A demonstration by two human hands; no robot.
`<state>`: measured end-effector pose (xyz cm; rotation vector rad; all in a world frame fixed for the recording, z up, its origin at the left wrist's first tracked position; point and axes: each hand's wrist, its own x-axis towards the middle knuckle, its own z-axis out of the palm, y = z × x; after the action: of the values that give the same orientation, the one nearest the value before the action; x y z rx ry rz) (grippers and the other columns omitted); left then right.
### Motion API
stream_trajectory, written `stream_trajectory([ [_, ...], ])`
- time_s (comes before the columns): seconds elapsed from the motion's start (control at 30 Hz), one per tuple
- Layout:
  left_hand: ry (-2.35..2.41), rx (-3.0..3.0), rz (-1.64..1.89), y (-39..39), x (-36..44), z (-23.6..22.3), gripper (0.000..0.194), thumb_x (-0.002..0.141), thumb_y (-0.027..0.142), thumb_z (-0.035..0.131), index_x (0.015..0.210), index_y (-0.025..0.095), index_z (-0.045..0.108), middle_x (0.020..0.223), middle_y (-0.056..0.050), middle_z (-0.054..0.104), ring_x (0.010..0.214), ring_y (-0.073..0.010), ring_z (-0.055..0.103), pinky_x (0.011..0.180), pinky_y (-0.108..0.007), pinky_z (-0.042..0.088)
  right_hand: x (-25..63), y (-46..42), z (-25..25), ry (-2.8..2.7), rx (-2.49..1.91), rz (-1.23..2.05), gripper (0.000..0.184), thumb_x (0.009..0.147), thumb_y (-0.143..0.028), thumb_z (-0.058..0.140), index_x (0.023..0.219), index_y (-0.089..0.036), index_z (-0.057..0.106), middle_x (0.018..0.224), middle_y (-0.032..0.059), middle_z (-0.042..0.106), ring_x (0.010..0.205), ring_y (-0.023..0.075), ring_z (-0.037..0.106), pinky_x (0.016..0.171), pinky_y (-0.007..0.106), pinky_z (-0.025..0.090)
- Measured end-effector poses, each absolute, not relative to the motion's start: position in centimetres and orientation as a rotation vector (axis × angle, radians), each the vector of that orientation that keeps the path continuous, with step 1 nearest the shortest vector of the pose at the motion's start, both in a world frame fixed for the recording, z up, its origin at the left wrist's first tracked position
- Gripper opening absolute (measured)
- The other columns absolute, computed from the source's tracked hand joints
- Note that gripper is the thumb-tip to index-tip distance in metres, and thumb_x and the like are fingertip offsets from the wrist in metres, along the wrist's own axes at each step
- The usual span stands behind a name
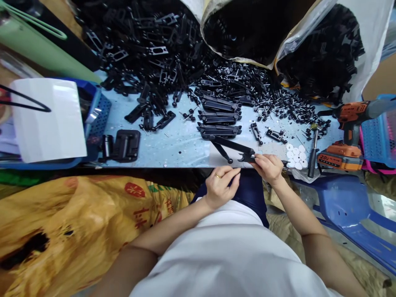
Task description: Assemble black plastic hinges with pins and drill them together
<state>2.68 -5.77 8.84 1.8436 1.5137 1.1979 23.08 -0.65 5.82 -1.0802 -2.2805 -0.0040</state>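
Observation:
My right hand pinches the right end of a black jointed arm at the table's front edge. The arm is folded into a narrow V, with a ball-shaped tip on its lower leg and a forked piece near my fingers. Just below and left of it is my left hand, with a ring on one finger. Its fingers are curled and the thumb lies close to the index finger; whatever they may hold is too small to make out. Behind the arm lie several similar folded black arms in a stack of rows.
Loose black clips and small screw parts cover the back of the blue table. White discs, a hammer and an orange cordless drill lie right. A black mount and blue basket stand left. A blue chair is right.

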Motion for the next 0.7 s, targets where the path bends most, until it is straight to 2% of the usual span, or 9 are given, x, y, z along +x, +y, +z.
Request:
stream_trajectory([
  [0.07, 1.615, 2.040, 1.103, -4.6, 2.0, 9.6, 0.021, 0.085, 0.028, 0.050, 0.084, 0.018, 0.068, 0.074, -0.006, 0.067, 0.069, -0.0144, 0.061, 0.065, -0.026, 0.048, 23.1, -0.7, 5.9, -2.299, -1.046, -0.052, 0.013, 0.081, -0.037, 0.061, 0.088, -0.026, 0.059, 0.089, 0.0020, 0.071, 0.075, 0.0144, 0.064, 0.064, 0.028, 0.048],
  [0.23, 1.537, 2.187, 0.521, -2.0, 1.2, 10.6, 0.026, 0.088, 0.029, 0.044, 0.086, 0.019, 0.069, 0.073, -0.004, 0.071, 0.062, -0.0146, 0.063, 0.056, -0.022, 0.043, 23.2, -0.5, 5.8, -2.386, -1.037, -0.036, 0.008, 0.085, -0.031, 0.056, 0.087, -0.026, 0.061, 0.089, 0.0009, 0.071, 0.075, 0.0134, 0.064, 0.062, 0.027, 0.049],
  [0.4, 1.518, 2.217, 0.057, -1.2, 1.6, 12.2, 0.029, 0.088, 0.031, 0.044, 0.081, 0.018, 0.069, 0.073, -0.008, 0.071, 0.065, -0.0201, 0.066, 0.056, -0.026, 0.044, 23.1, -0.2, 5.7, -2.427, -0.983, 0.084, 0.008, 0.086, -0.029, 0.055, 0.085, -0.026, 0.062, 0.086, -0.0003, 0.071, 0.070, 0.0122, 0.064, 0.059, 0.027, 0.048],
  [0.5, 1.489, 2.265, -0.073, -0.8, 1.8, 12.9, 0.029, 0.087, 0.029, 0.045, 0.080, 0.017, 0.070, 0.072, -0.009, 0.070, 0.066, -0.0218, 0.066, 0.057, -0.027, 0.045, 23.0, -0.1, 5.9, -2.410, -0.899, 0.143, 0.005, 0.085, -0.027, 0.056, 0.082, -0.027, 0.061, 0.085, -0.0011, 0.071, 0.068, 0.0114, 0.063, 0.056, 0.027, 0.046],
  [0.7, 1.418, 2.418, -0.097, -1.1, 1.7, 12.5, 0.029, 0.086, 0.020, 0.041, 0.075, 0.013, 0.068, 0.064, -0.010, 0.066, 0.060, -0.0201, 0.063, 0.054, -0.026, 0.043, 22.8, -0.4, 6.1, -2.382, -0.773, 0.072, 0.002, 0.082, -0.025, 0.060, 0.081, -0.026, 0.060, 0.085, -0.0012, 0.071, 0.066, 0.0102, 0.062, 0.054, 0.025, 0.042],
])
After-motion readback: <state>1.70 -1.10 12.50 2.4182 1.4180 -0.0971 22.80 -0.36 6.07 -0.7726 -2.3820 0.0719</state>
